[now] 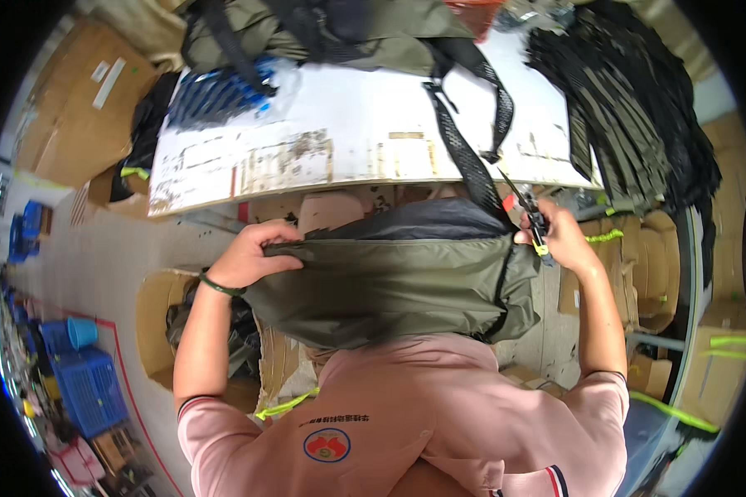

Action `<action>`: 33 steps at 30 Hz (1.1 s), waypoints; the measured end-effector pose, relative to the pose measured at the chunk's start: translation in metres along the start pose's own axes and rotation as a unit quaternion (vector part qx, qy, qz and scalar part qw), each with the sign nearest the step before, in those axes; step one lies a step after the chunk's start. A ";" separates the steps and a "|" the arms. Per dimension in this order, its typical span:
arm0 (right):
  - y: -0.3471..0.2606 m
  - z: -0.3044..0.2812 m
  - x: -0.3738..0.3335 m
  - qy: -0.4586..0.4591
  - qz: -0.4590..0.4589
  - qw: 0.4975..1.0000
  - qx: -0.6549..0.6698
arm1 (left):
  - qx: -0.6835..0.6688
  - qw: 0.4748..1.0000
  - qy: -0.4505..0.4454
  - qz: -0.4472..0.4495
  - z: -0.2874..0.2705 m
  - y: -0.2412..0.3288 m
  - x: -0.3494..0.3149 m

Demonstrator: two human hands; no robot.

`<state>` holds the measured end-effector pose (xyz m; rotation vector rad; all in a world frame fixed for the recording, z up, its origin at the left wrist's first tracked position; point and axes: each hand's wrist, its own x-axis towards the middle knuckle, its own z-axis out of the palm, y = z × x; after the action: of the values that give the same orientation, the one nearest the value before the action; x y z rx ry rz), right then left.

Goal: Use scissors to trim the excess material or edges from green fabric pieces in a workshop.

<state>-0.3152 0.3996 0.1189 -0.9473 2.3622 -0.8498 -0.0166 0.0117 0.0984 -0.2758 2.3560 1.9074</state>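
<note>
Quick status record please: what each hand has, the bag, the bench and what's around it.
left hand: grips the left edge of the olive-green bag
right hand: holds the bag's right corner by a black strap
bag: held against the chest, below the white worktable
worktable: bears more olive fabric
right side: pile of black straps
floor, left: blue crates

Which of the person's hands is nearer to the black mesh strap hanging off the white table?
The right hand. It grips the olive bag at the corner where the black mesh strap comes down. The left hand holds the bag's opposite corner, well away from the strap.
</note>
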 end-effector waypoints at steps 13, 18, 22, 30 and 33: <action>-0.050 0.009 0.043 -0.220 -0.074 0.972 -0.041 | -0.074 0.991 0.114 -0.004 0.004 -0.045 -0.033; -0.042 0.011 0.037 -0.240 -0.021 0.967 0.079 | -0.104 0.989 0.100 -0.027 0.004 -0.058 -0.020; -0.028 0.016 0.032 -0.246 -0.020 0.963 0.104 | 0.129 0.984 0.121 -0.037 0.006 -0.052 -0.001; -0.023 0.015 0.021 -0.226 0.008 0.965 0.132 | 0.237 0.931 0.020 0.277 0.105 0.028 0.092; -0.024 0.016 0.015 -0.215 -0.002 0.965 0.150 | 0.231 0.916 0.000 0.328 0.141 0.031 0.130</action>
<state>-0.3051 0.3686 0.1216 -0.9016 1.8054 -0.8719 -0.1551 0.1453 0.0740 0.6279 3.0498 1.4180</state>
